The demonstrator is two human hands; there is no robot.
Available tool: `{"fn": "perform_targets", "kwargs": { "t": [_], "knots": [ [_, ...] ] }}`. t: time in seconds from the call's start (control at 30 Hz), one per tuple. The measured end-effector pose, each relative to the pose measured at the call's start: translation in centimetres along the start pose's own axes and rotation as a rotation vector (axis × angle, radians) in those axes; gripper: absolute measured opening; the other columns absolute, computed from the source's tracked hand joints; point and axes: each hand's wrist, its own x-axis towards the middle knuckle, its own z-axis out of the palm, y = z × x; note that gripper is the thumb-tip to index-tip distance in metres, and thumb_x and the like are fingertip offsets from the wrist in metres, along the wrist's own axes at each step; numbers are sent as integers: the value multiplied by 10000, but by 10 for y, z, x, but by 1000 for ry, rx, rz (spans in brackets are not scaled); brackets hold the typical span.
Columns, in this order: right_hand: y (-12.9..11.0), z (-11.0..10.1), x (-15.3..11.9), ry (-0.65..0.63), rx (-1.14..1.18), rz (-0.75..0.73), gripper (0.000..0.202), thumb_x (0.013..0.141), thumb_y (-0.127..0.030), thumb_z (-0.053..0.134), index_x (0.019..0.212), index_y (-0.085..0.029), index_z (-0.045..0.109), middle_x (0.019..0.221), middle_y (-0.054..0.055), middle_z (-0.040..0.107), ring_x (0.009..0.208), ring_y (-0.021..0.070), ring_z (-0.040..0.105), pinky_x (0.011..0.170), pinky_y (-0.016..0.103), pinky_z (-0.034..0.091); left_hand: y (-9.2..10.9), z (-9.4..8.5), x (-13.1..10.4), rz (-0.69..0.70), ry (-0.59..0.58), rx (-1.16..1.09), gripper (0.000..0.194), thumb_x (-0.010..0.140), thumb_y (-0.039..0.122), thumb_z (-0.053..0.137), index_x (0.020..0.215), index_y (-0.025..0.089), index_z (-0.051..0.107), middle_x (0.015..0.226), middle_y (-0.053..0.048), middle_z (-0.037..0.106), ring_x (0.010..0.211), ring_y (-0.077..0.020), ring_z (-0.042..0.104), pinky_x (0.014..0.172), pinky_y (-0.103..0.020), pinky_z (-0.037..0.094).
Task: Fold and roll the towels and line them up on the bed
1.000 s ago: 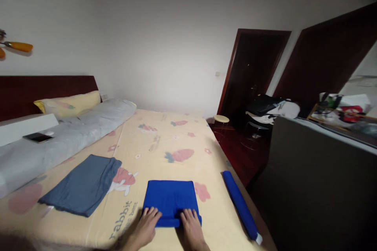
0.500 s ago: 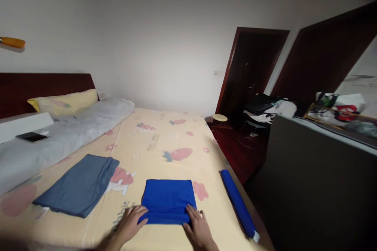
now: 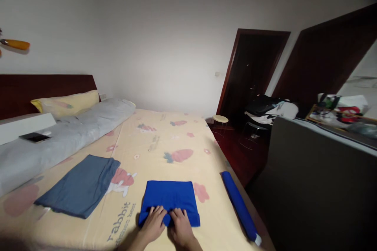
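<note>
A folded blue cloth (image 3: 169, 194) lies on the bed in front of me, its near edge turned over into a thick roll. My left hand (image 3: 156, 219) rests on the middle of that roll with the fingers curled over it. Close beside it on the right, my right hand (image 3: 180, 221) grips the same roll, and the thumbs nearly meet. Both ends of the roll stick out past my hands. To the right, a tightly rolled blue cloth (image 3: 239, 206) with a white tag lies along the bed's edge. A grey-blue folded cloth (image 3: 81, 186) lies flat on the left.
The bed's yellow sheet (image 3: 147, 149) has carrot and rabbit prints. A long grey bolster (image 3: 88, 123), a dark phone-like device (image 3: 34, 137) and a yellow pillow (image 3: 70, 104) are at the left. A dark cabinet (image 3: 312, 176) stands at the right, beyond a gap beside the bed.
Both hands have moved inward from the blue cloth's two near corners to the middle of its rolled edge. Their fingers now curl over it.
</note>
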Motion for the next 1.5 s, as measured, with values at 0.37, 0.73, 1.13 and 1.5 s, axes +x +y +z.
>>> {"fn": "perform_targets", "kwargs": {
  "t": [0.37, 0.73, 1.13, 1.5],
  "knots": [
    [58, -19, -17, 37, -126, 143, 758, 800, -428, 512, 1485, -208, 274, 1553, 108, 242, 1434, 342, 243, 1139, 604, 224, -61, 9, -22, -183, 229, 160, 518, 923, 378, 372, 1438, 325, 379, 1552, -30, 329, 1432, -273, 297, 1146, -592, 237],
    [39, 9, -4, 112, -65, 3, 576, 945, -517, 334, 1475, -298, 276, 1522, 27, 331, 1412, 269, 313, 1151, 532, 295, -40, 39, -4, 54, 311, 148, 547, 976, 397, 303, 1483, 382, 98, 1559, 16, 305, 1414, -215, 336, 1135, -455, 327],
    [13, 19, 12, 97, -26, -69, 470, 914, -344, 425, 1377, -275, 475, 1429, 33, 509, 1340, 215, 442, 1151, 411, 312, -17, 45, 11, 184, 280, 98, 603, 926, 151, 278, 1498, 314, 179, 1551, -7, 331, 1409, -178, 345, 1152, -409, 320],
    [68, -3, 4, 171, -143, 368, 668, 919, -627, 297, 1444, -219, 372, 1530, 96, 319, 1433, 301, 258, 1153, 592, 217, -43, 2, 8, -262, 162, 128, 528, 951, 423, 304, 1464, 300, 304, 1558, -41, 297, 1445, -275, 255, 1154, -627, 159]
  ]
}}
